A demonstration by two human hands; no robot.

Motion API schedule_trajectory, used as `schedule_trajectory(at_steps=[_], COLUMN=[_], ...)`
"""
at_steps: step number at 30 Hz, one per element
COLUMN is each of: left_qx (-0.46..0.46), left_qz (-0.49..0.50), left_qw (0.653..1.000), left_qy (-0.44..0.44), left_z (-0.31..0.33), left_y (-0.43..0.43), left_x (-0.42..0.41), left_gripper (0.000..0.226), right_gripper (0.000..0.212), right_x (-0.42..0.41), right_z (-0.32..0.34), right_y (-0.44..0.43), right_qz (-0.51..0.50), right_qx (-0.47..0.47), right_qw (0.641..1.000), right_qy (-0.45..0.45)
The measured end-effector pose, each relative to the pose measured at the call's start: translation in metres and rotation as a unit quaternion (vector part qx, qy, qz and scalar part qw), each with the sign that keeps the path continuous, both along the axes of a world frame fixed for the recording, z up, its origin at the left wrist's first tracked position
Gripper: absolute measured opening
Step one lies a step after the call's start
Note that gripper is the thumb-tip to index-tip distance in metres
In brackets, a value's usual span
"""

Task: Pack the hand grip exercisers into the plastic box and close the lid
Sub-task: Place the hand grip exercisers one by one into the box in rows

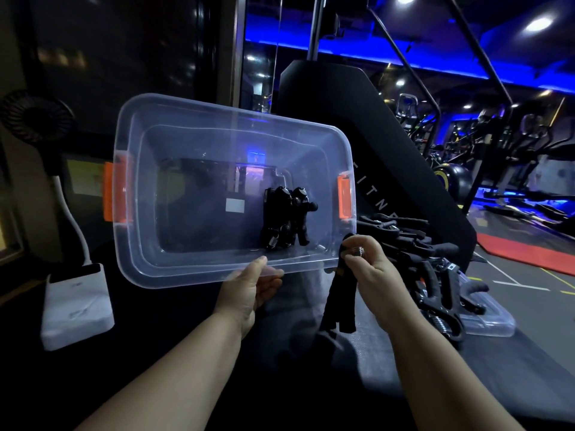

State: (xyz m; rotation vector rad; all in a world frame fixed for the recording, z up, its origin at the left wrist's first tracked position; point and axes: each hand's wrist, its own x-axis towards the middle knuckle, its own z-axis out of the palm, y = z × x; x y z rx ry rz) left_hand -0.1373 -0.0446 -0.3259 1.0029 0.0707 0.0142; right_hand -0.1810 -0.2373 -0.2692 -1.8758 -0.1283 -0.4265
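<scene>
A: Gym floor, dim, blue strip lights at the back, machines far right. Dark mat serves as worktop (389,362).

B: Start with the exercisers.

A: Two or three exercisers (284,217) already in the box (193,144), bunched at its right end, springs toward the near wall. One grip (340,301) hangs from the right hand (370,262), pinched at the spring end, handles dangling, just outside the box's near right corner. Pile (435,265) of more lies right of the box, some resting on the clear lid (494,321).

B: Left hand?

A: Left hand (252,283) clamps the box's near rim, thumb over the edge, fingers under. Box looks tipped up toward the camera; I can't tell if its far side rests on anything.

B: Progress?

A: Early, I'd judge. Most of the pile is still out, lid is buried, orange latches (345,197) at both ends hang free.

B: Risks?

A: Tilt first: packed grips could slide to the low wall or spill if the box tips further. The pinch is light and high, so the dangling grip could swing, catch the rim and drop outside. Later, pulling the lid from under the pile may scatter what sits on it. Loose stacking could also keep the lid from seating.

B: Surroundings?

A: White fan base (77,303) at left, well apart.
</scene>
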Motion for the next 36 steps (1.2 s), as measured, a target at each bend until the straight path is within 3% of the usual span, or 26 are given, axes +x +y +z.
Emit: schedule_trajectory(at_steps=[4, 11, 15, 20, 24, 29, 33, 36], left_qx=[-0.004, -0.007, -0.005, 0.006, 0.005, -0.005, -0.014, -0.036], left_qz=[-0.005, -0.010, -0.019, -0.031, -0.038, -0.043, -0.032, -0.019], left_qw=[1.000, 1.000, 1.000, 0.999, 0.999, 0.999, 0.999, 0.999], left_qy=[0.000, -0.006, -0.003, -0.010, -0.015, -0.022, -0.015, -0.006], left_z=[0.000, -0.001, -0.001, -0.003, -0.006, -0.007, -0.006, -0.004], left_y=[0.000, 0.001, 0.002, 0.003, 0.004, 0.004, 0.001, 0.000], left_x=[0.000, 0.002, 0.002, 0.004, 0.006, 0.008, 0.009, 0.009], left_gripper=[0.025, 0.027, 0.030, 0.028, 0.034, 0.037, 0.039, 0.029], right_gripper=[0.024, 0.020, 0.024, 0.037, 0.044, 0.050, 0.050, 0.049], right_x=[-0.001, 0.001, 0.002, 0.005, 0.018, 0.055, 0.098, 0.126], right_z=[0.002, 0.003, 0.007, 0.028, 0.053, 0.072, 0.066, 0.054], right_y=[0.000, 0.001, 0.005, 0.010, 0.020, 0.043, 0.066, 0.081], right_qz=[-0.026, -0.122, -0.111, -0.090, -0.062, -0.047, -0.040, -0.034], right_qx=[-0.048, -0.264, -0.233, -0.157, -0.108, -0.134, -0.214, -0.259], right_qw=[0.998, 0.957, 0.965, 0.971, 0.977, 0.974, 0.965, 0.958], right_qy=[0.006, -0.014, -0.049, -0.155, -0.175, -0.179, -0.145, -0.118])
